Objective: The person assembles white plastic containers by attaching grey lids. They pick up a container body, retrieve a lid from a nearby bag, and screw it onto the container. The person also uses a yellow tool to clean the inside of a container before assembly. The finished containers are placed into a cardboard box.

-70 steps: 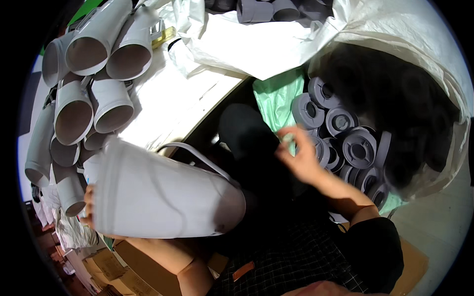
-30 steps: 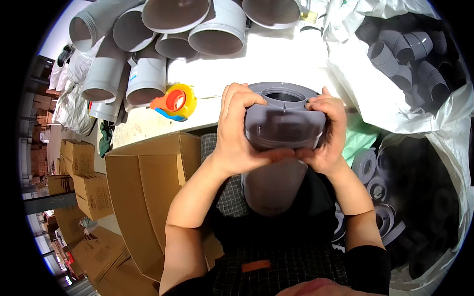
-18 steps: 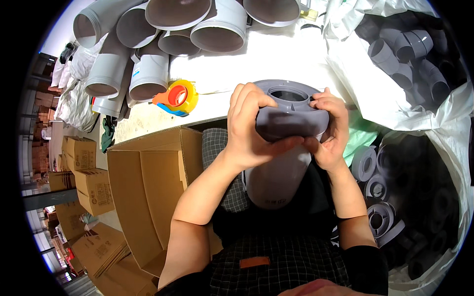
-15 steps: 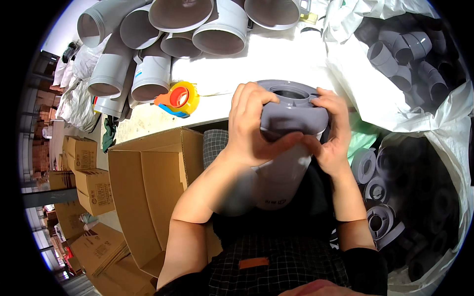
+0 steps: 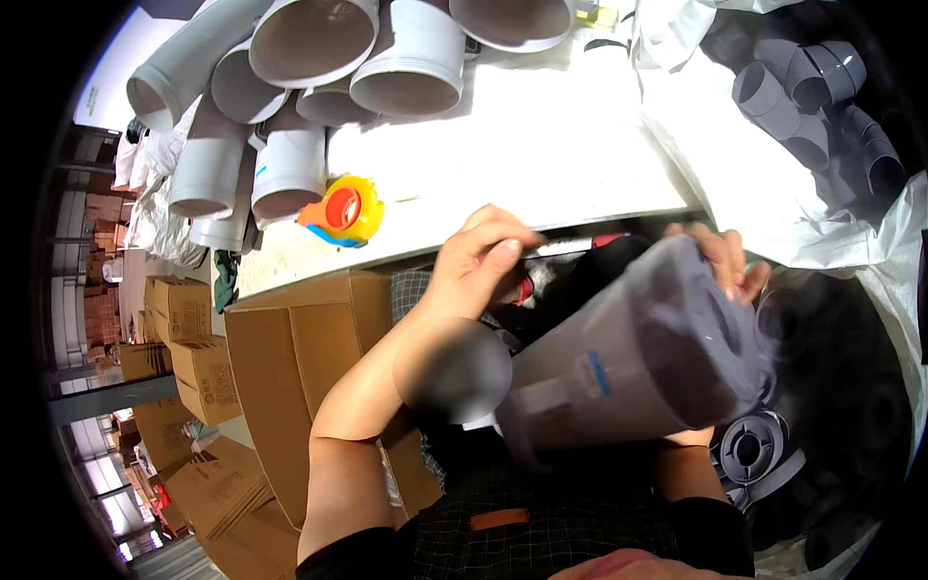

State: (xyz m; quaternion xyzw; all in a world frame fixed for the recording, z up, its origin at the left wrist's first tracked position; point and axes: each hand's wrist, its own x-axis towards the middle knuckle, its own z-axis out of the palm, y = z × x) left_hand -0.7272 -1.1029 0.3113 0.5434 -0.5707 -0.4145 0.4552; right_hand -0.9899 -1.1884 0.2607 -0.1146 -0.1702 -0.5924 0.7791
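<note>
Your right grip clasped the grey container at its cap, tilted in front of your checked apron; your left grip curled near the table (whether pinching anything, I couldn't tell).

I'm seeing the carton standing left of the left hand and the tape lying on the table, beyond the carton. The container is resting against the right hand, while beyond that hand the sack is holding pipe pieces.
</note>
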